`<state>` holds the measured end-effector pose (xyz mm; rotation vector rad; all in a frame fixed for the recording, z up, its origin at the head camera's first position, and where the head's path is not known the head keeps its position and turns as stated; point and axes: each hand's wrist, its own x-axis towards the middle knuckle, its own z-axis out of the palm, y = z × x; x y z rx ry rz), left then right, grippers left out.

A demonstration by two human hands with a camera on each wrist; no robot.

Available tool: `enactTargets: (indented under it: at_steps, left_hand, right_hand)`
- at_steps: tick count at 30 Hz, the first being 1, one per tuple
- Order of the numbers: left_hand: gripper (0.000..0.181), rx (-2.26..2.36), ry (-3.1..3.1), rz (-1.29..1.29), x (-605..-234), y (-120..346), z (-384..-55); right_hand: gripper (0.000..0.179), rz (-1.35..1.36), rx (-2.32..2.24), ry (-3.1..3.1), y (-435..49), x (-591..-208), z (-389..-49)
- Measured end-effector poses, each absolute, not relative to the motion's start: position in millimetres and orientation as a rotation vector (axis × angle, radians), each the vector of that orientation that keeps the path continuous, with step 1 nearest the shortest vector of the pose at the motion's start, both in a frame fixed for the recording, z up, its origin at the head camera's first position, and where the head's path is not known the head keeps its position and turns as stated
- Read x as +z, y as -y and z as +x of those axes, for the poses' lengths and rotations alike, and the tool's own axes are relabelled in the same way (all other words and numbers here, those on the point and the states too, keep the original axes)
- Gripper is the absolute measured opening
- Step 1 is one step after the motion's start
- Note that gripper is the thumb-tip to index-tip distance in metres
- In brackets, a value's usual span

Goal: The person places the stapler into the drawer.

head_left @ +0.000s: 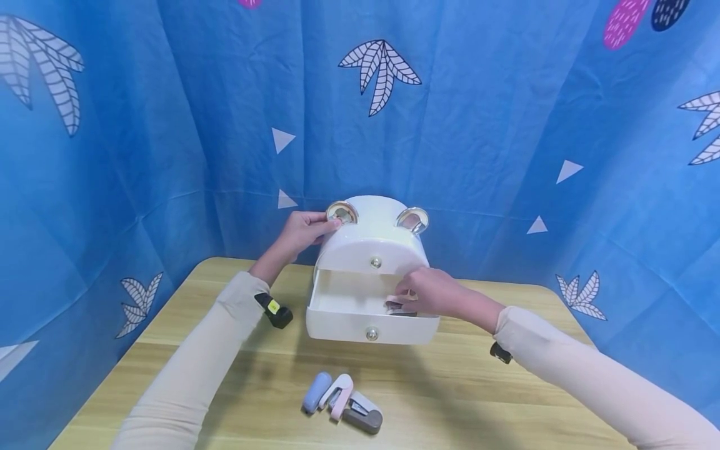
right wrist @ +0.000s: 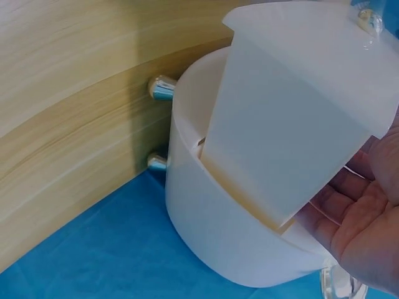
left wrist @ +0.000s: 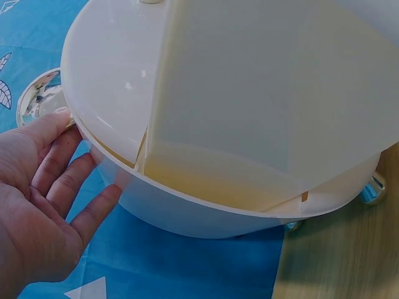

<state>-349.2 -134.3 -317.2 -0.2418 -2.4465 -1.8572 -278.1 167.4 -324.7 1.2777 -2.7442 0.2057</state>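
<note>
A white drawer box (head_left: 368,244) with two gold-rimmed ears has its lower drawer (head_left: 340,325) pulled out. My left hand (head_left: 304,232) holds the box by its left ear (head_left: 342,211); the left wrist view shows the thumb at the ear and the other fingers along the box's side. Inside the open drawer, at its right end, my right hand (head_left: 430,292) pinches a small dark stapler (head_left: 400,309), partly covered by the fingers. From the right wrist, that hand (right wrist: 368,212) appears beside the drawer wall (right wrist: 280,131), its fingertips and the stapler hidden.
On the table in front of the box lie a blue stapler (head_left: 317,392), a pink and white stapler (head_left: 339,396) and a grey stapler (head_left: 363,414), side by side. A blue patterned curtain (head_left: 484,156) hangs close behind the box. The upper drawer (head_left: 360,253) is closed.
</note>
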Motion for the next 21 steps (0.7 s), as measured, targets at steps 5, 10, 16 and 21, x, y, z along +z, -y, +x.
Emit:
enactTargets:
  at_steps: [5,10,16,21]
  left_hand:
    - [0.046,-1.846,2.451,-0.254,-317,134,-348]
    - [0.046,-1.857,2.450,-0.249,-318,135,-350]
    - [0.045,-1.867,2.437,-0.256,-318,135,-349]
    - [0.045,-1.857,2.439,-0.265,-319,135,-349]
  right_hand:
    - [0.009,1.268,0.243,2.733,-168,-320,-277]
    - [0.017,1.254,0.307,2.731,-169,-312,-271]
    - [0.023,1.263,0.460,2.632,-166,-305,-254]
    - [0.021,1.297,0.622,2.533,-165,-311,-235]
